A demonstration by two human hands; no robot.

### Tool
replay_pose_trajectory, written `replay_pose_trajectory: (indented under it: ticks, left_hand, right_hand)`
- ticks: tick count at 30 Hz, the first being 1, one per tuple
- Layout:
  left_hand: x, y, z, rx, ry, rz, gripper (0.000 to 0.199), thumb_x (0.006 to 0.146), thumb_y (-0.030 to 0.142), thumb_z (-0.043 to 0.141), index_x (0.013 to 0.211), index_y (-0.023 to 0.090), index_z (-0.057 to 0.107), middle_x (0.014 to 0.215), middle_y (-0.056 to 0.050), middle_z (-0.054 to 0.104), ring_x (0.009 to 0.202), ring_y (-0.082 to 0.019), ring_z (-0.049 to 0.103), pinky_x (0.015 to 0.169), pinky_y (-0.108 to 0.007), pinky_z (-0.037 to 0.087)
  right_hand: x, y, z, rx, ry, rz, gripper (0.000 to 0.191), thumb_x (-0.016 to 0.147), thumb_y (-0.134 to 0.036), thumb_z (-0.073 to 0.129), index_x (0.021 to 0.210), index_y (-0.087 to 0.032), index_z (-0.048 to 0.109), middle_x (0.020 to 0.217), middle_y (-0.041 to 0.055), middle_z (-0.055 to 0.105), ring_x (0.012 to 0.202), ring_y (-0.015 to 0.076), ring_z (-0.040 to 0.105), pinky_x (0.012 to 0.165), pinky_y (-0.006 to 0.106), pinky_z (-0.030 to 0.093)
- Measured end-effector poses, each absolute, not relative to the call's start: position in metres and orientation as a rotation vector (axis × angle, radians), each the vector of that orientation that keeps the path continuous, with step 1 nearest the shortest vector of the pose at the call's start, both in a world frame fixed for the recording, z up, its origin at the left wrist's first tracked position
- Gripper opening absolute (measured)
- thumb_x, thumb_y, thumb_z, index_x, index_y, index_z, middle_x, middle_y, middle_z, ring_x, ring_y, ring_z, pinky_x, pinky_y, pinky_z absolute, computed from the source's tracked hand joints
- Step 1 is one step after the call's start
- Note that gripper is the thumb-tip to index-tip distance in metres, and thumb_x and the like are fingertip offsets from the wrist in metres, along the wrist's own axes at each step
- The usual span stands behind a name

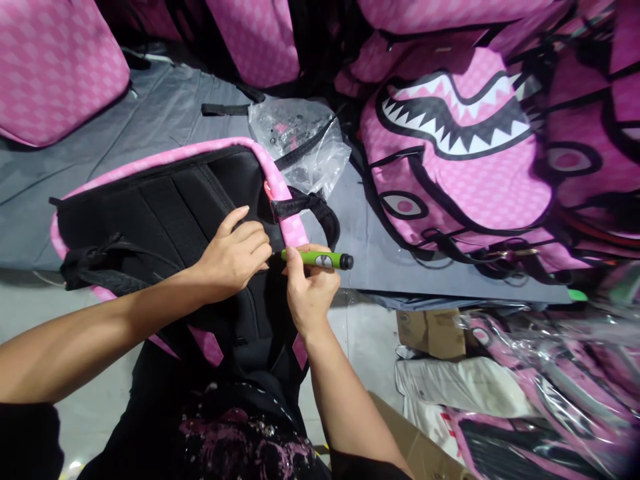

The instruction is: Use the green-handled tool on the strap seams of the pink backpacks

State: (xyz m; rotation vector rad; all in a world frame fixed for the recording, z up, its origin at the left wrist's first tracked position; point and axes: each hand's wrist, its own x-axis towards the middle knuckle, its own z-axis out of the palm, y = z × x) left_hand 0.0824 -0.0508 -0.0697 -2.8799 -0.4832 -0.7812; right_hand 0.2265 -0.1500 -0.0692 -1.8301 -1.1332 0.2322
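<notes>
A pink backpack [150,207] lies with its black padded back side facing up, its pink checked edge running along the far side and right end. My left hand [233,257] presses on the black panel with fingers curled together, gripping the fabric near the right end; its fingertips are partly hidden. In my right hand [313,287] is a green marker pen [320,259], held between thumb and fingers. The pen's dark tip points left, close to my left fingertips. A black carry loop [327,217] sticks out from the backpack's right end.
A clear plastic bag [305,140] lies behind the backpack on the grey-covered table [165,100]. Pink shark-mouth bags [460,140] stand at right, with more pink bags [55,67] along the back. Below right are a cardboard box [430,331] and plastic-wrapped bags [565,380].
</notes>
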Motion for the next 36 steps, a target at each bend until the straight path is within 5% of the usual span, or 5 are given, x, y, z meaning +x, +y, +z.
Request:
replay_pose_trajectory:
  ticks: [36]
  left_hand:
    - [0.0826, -0.0509, -0.0659, -2.864, -0.505, -0.702, 0.014, 0.092, 0.031, 0.059, 0.089, 0.017, 0.061, 0.091, -0.001, 0.067, 0.099, -0.020, 0.059, 0.115, -0.048, 0.037]
  right_hand:
    - [0.2316, -0.1478, -0.0719, -1.772, -1.119, 0.262, 0.028, 0.092, -0.044, 0.061, 0.081, -0.019, 0.061, 0.078, 0.0031, 0.068, 0.063, 0.0162, 0.066, 0.064, 0.031, 0.054]
